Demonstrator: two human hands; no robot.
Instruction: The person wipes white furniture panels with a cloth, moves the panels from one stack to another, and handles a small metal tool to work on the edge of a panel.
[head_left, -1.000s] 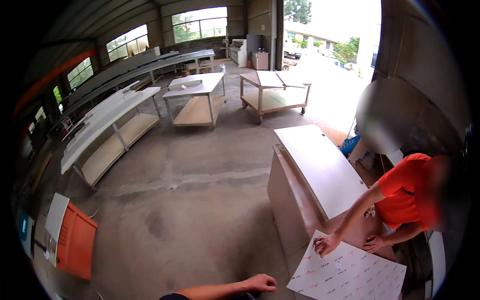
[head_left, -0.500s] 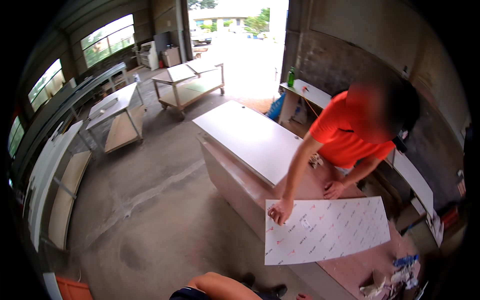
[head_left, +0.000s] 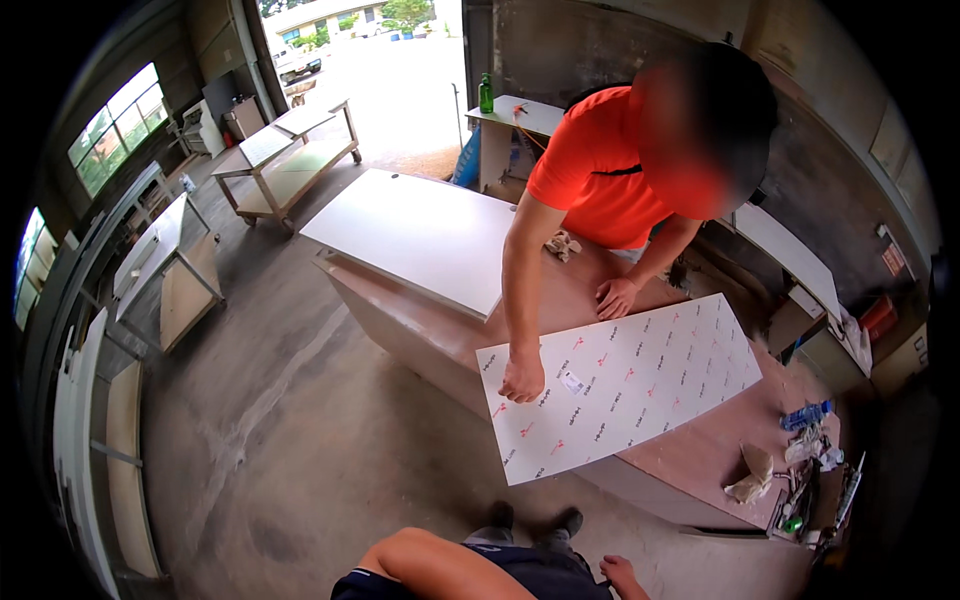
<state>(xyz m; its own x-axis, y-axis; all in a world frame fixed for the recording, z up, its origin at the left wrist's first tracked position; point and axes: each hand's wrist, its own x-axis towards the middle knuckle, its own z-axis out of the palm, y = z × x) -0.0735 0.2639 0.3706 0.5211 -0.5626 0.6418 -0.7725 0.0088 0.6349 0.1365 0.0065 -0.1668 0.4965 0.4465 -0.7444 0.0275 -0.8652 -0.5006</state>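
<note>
At the lower edge my right hand (head_left: 622, 576) shows in part, near my dark clothing. Its fingers look loosely apart, with nothing seen in them. My left forearm (head_left: 440, 565) crosses in front of me, bent, and its hand is out of the picture. Before me lies a white panel (head_left: 650, 385) with a printed film and a small label, on a reddish-brown workbench (head_left: 700, 460), its near left corner past the bench edge. Across the bench a person in an orange shirt (head_left: 590, 150) presses a fist on the panel's left end and rests the other hand on the bench behind it.
A plain white board (head_left: 410, 235) lies on the bench's far left part. Crumpled paper (head_left: 752, 475), a blue bottle (head_left: 806, 415) and tools crowd the right end. A wheeled table (head_left: 270, 165) stands near the doorway; a white-topped table (head_left: 150, 250) is at left. A green bottle (head_left: 486, 93) stands behind.
The view has shifted, so the bench sits further left and higher, and more of my body shows. The printed panel has turned, its right end swinging away from me. More of my right hand shows.
</note>
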